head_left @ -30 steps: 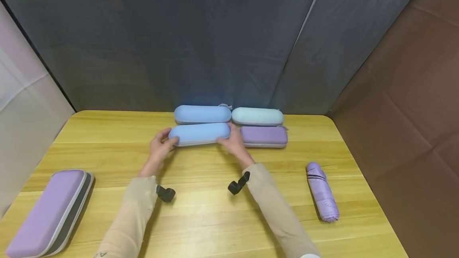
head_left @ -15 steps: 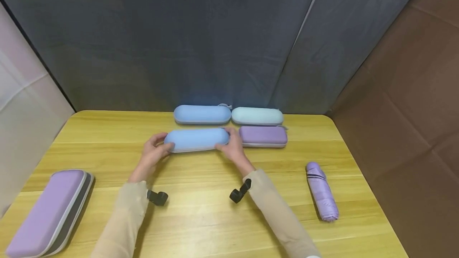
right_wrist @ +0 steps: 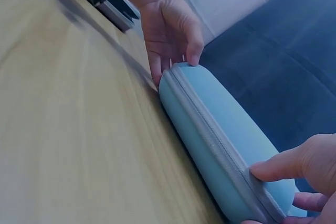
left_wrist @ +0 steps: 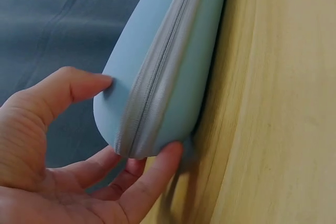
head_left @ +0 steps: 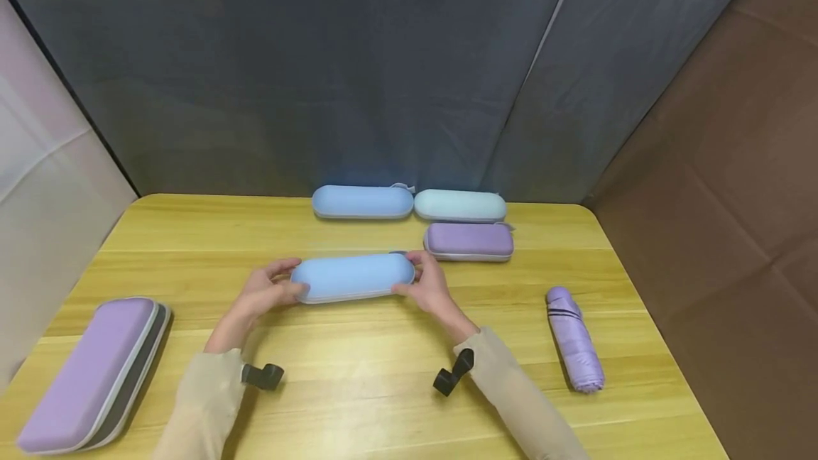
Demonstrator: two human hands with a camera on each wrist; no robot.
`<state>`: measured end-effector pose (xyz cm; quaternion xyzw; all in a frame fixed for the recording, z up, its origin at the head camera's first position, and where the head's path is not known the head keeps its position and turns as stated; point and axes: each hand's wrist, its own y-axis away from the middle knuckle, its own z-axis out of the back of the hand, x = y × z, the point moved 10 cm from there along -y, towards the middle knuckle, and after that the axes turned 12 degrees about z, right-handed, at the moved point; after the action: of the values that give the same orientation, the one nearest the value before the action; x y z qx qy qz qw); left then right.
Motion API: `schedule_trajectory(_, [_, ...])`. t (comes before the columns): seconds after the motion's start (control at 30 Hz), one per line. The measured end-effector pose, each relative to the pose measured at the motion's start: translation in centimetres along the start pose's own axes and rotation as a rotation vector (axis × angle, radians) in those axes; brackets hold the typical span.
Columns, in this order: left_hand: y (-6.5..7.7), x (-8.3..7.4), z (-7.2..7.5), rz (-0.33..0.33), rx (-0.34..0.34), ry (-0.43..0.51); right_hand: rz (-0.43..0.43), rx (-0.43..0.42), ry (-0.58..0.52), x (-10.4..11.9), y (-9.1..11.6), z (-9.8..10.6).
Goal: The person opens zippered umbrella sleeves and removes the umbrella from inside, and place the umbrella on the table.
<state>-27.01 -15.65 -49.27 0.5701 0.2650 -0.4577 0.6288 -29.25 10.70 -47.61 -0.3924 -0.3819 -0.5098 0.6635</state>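
A light blue zippered hard case (head_left: pixel 354 277), long with rounded ends, lies crosswise between my hands in the head view. My left hand (head_left: pixel 271 292) grips its left end, and my right hand (head_left: pixel 431 285) grips the right end. In the left wrist view, the thumb presses the top of the case (left_wrist: pixel 128 61) while fingers curl under the rounded end beside the grey zipper. The right wrist view shows both hands on the case (right_wrist: pixel 210 124). Its underside is very near the tabletop; whether it touches is hard to tell.
Behind stand another blue case (head_left: pixel 363 202), a mint case (head_left: pixel 460 206) and a purple case (head_left: pixel 469 241). A larger lilac case (head_left: pixel 89 375) lies at the left of the wooden table (head_left: pixel 358 389), a folded purple umbrella (head_left: pixel 575 343) at the right. A dark curtain (head_left: pixel 319 69) hangs behind.
Both hands have drawn the light blue case toward me, away from the back row. It now sits in front of the purple case's line. The other things have stayed put.
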Motion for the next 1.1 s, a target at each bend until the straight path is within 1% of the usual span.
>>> schedule_trajectory(0.13, [0.6, -0.1, -0.4, -0.017, 0.004, -0.061, -0.011, 0.019, -0.039, -0.3, 1.0, 0.1])
schedule_trajectory(0.27, [1.0, 0.0, -0.8, -0.017, 0.006, -0.1, -0.011, 0.043, -0.069, -0.4, 1.7, 0.4])
schedule_trajectory(0.47, [1.4, 0.2, -1.3, -0.012, 0.019, -0.127, -0.019, 0.062, -0.117, -0.7, 2.6, 0.8])
schedule_trajectory(0.63, [1.7, 0.4, -1.7, -0.016, 0.031, -0.141, -0.038, 0.103, -0.178, -0.7, 3.2, 0.8])
schedule_trajectory(0.8, [2.0, 0.2, -1.8, -0.042, 0.022, -0.181, -0.067, 0.145, -0.213, -0.6, 3.4, 0.6])
schedule_trajectory(0.97, [2.2, -0.1, -2.1, -0.072, 0.004, -0.212, -0.074, 0.159, -0.198, -1.1, 3.4, 0.7])
schedule_trajectory(1.1, [2.2, -0.8, -2.4, -0.131, -0.033, -0.266, -0.035, 0.174, -0.121, -1.1, 3.1, 1.0])
